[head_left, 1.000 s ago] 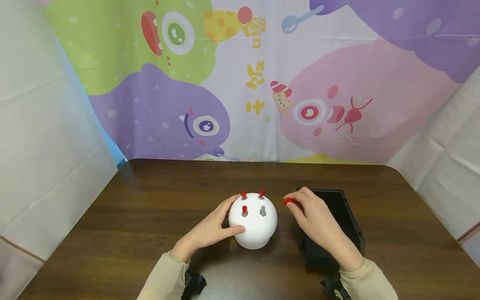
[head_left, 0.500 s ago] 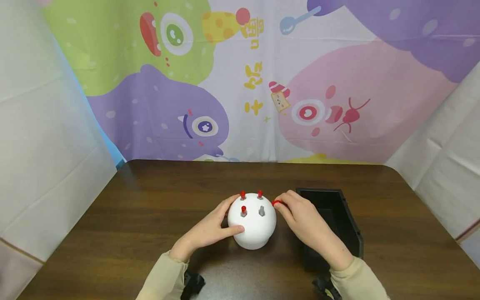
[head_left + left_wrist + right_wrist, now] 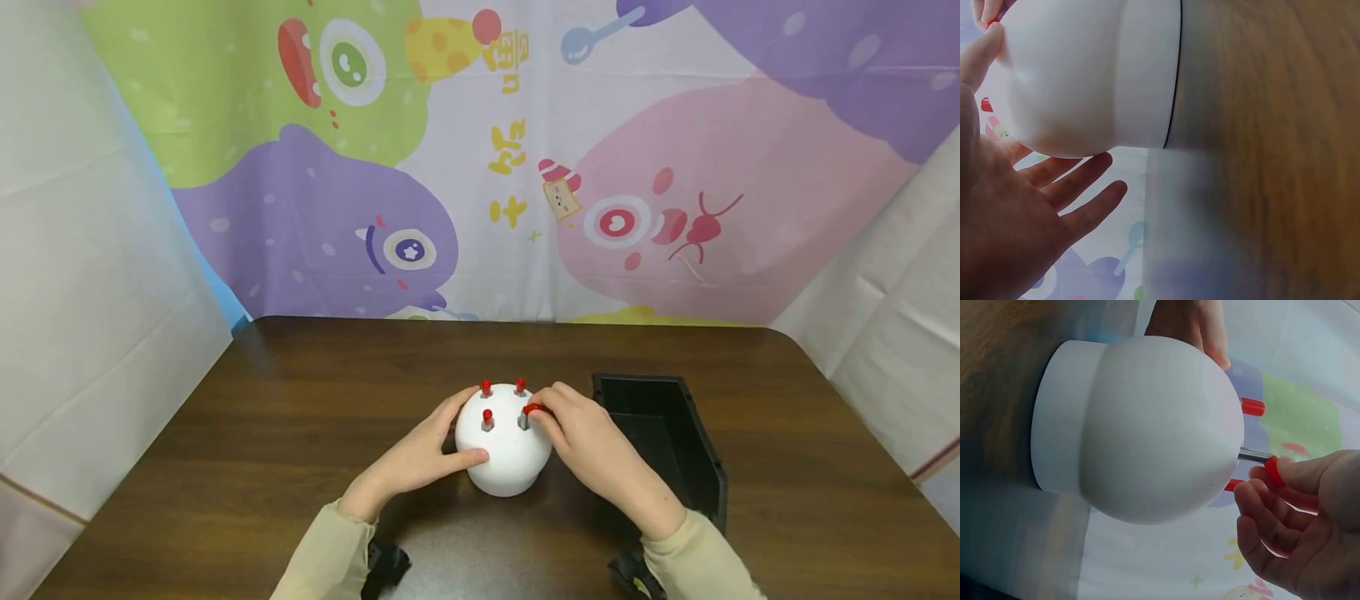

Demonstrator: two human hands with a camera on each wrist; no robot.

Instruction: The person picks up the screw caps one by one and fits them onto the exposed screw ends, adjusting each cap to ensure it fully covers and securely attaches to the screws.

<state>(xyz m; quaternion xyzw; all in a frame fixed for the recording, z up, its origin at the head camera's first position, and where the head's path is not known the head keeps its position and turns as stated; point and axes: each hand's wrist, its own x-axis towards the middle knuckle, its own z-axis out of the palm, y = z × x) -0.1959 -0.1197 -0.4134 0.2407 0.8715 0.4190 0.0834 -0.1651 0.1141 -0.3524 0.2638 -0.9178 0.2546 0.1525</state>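
A white dome (image 3: 512,472) on a short round base stands on the table, with metal posts rising from its top. Three posts wear red caps, among them the near-left red cap (image 3: 487,415). My left hand (image 3: 420,454) rests against the dome's left side, thumb on its front and fingers spread nearly straight in the left wrist view. Between thumb and forefinger, my right hand (image 3: 592,442) pinches another red cap (image 3: 1274,471). That cap is tilted at the tip of the threaded metal post (image 3: 1254,454); whether it sits over the tip, I cannot tell.
A black tray (image 3: 703,442) lies right of the dome, partly behind the right forearm. The brown wooden table (image 3: 315,392) ends at a printed cartoon curtain (image 3: 517,275). White cloth hangs on both sides.
My right hand has moved left from beside the tray to the dome's near-right post, carrying the red cap. The left hand and dome have stayed in place.
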